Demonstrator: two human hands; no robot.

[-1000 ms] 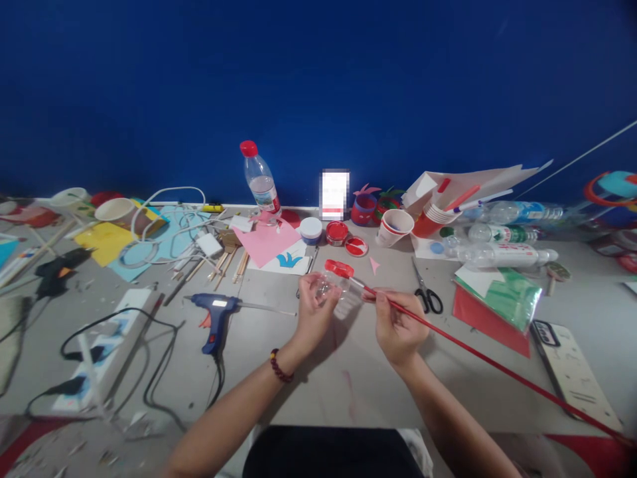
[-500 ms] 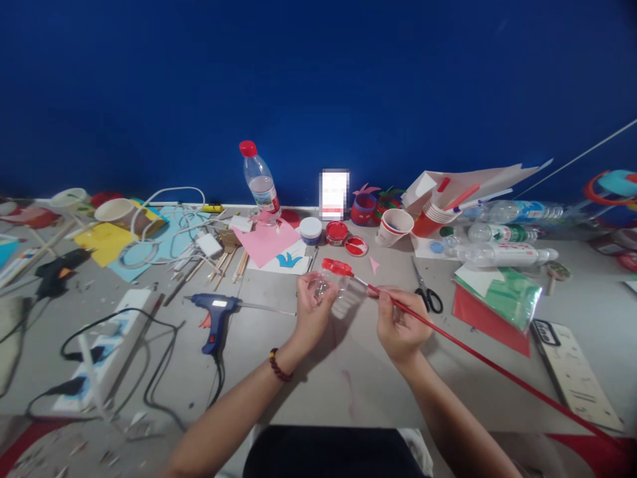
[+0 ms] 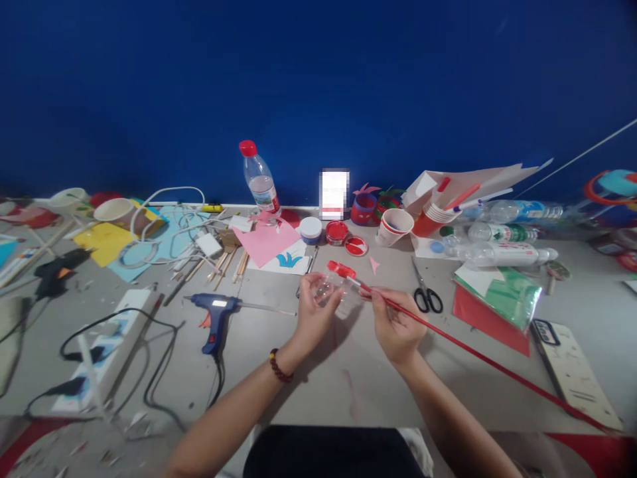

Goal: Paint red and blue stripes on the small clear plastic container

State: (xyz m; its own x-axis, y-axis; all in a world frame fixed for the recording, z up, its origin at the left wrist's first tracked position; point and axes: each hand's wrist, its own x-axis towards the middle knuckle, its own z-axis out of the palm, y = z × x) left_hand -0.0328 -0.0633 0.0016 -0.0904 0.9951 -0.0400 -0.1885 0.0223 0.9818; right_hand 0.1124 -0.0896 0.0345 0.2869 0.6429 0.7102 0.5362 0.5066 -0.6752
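My left hand (image 3: 318,309) is wrapped round a clear plastic piece (image 3: 351,297) with red paint along its far edge. A long red-handled brush (image 3: 448,333) is pinched in my right hand (image 3: 397,324), its tip close to the painted edge; whether they touch I cannot tell. Beyond my hands stands an open jar of red paint (image 3: 337,232), with its red-smeared lid (image 3: 356,246) in front and a closed white-lidded jar (image 3: 311,230) to the left. A bottle with a red cap (image 3: 261,182) stands farther back on pink paper (image 3: 269,242).
A blue glue gun (image 3: 216,318) and a white power strip (image 3: 107,352) with cables lie left. Scissors (image 3: 426,292), paper cups (image 3: 394,227), plastic bottles (image 3: 507,253) and a phone (image 3: 574,372) are to the right.
The clear piece has turned a little in my left hand, and its red edge sits slightly farther right. My right hand and the brush have shifted slightly left, with the brush's rear end swinging left.
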